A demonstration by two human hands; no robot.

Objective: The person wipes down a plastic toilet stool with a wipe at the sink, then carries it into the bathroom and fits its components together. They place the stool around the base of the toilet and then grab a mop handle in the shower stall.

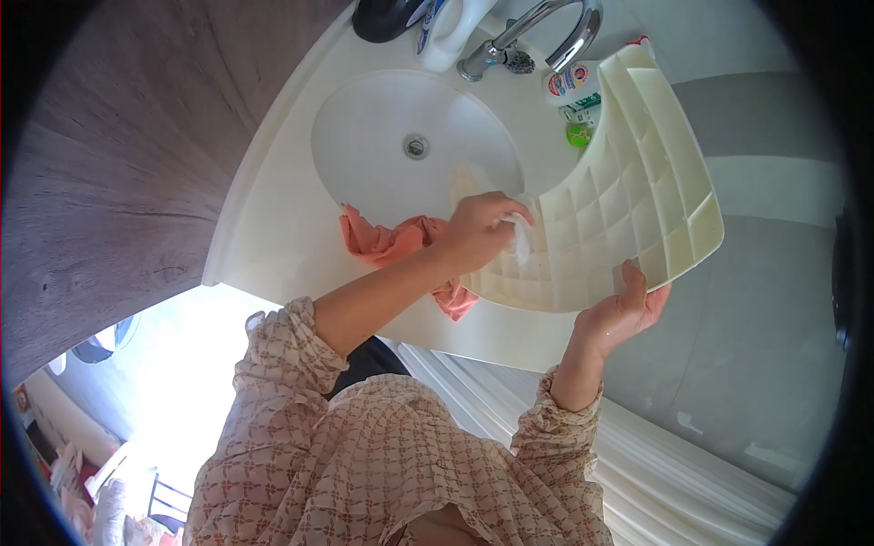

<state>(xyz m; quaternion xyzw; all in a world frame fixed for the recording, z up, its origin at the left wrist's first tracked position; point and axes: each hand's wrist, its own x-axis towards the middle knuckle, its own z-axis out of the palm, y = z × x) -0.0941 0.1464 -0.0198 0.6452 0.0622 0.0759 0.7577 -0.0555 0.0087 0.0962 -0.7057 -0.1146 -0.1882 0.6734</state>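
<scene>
A curved cream plastic panel with a raised grid [628,200] is tilted over the right side of the sink counter. My right hand [624,309] grips its lower edge, thumb on the ribbed face and fingers behind. My left hand [487,232] is closed on a small white cloth [522,238], which lies against the left part of the ribbed face. A salmon-pink cloth [382,241] is crumpled on the counter at the basin's front edge, partly hidden by my left wrist and the panel.
Beyond the counter [264,218] edge hangs a white curtain [583,446]. The white basin [364,118] has a metal drain. A chrome faucet [496,55], a white bottle [455,32] and a black object [382,18] stand behind. Labelled bottles [569,84] and a green item [578,136] sit beside the panel.
</scene>
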